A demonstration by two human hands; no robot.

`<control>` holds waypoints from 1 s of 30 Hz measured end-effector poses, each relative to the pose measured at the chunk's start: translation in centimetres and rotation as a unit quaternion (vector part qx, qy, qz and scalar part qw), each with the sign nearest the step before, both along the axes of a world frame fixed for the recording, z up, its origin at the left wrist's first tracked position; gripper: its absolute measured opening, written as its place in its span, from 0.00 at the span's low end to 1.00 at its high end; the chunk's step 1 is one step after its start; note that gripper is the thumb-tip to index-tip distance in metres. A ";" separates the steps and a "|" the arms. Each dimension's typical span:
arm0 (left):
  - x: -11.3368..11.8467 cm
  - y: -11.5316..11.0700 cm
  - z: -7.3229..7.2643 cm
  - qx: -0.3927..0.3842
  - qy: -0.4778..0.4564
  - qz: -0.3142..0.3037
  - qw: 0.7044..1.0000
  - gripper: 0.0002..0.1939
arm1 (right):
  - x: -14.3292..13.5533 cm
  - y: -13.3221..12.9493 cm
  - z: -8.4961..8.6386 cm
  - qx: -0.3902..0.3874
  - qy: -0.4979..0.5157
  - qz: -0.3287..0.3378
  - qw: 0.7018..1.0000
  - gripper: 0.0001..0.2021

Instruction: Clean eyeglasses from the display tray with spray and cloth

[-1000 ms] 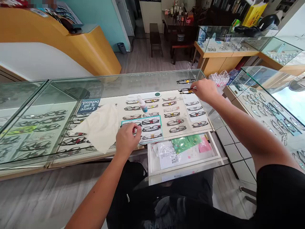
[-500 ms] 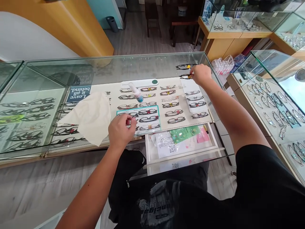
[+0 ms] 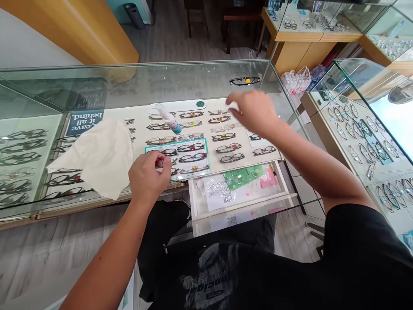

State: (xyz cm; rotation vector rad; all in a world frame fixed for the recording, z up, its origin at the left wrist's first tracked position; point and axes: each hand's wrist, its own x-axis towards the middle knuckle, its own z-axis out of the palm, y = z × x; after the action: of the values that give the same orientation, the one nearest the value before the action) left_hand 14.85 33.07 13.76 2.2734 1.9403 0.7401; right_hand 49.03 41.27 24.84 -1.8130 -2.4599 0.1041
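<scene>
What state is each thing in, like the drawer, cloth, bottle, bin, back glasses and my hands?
Drawer, open, with papers inside.
Cloth, spread out, creased.
Bottle, standing upright.
Bin, upright.
Back glasses, untouched; whether folded, unclear.
Left hand, fingers curled; contents unclear.
Right hand, fingers bent; contents unclear.

Head camera is sitting on the wearer's head, looking forward and steeply down over the black T-shirt (image 3: 219,275). It's viewing the left hand (image 3: 150,174) and right hand (image 3: 254,113) from close above, with the glass display counter (image 3: 193,82) crossing mid-view, plank floor (image 3: 174,47) lying farther off at top, another display case (image 3: 325,125) falling right.
</scene>
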 end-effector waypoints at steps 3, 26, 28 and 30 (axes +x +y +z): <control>-0.1 0.0 0.0 -0.003 0.012 0.000 1.000 0.11 | -4.3 -9.0 -2.3 -0.145 -0.004 0.219 0.965 0.15; -0.6 0.1 -0.5 0.056 0.020 -0.010 0.998 0.07 | 13.3 9.4 -22.8 -0.039 -0.003 -0.262 0.964 0.24; -0.6 0.1 -0.3 0.049 0.020 -0.008 0.999 0.07 | 13.9 11.0 -23.4 -0.051 -0.003 -0.267 0.962 0.24; -0.5 0.1 -0.2 0.046 0.020 -0.008 0.999 0.07 | 14.2 12.2 -23.8 -0.064 -0.006 -0.270 0.961 0.23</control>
State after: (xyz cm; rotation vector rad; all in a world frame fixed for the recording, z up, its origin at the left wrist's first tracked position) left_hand 14.32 33.17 13.56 2.3719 1.9416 0.8045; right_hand 63.20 53.49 1.01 -2.4678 -1.9086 0.2169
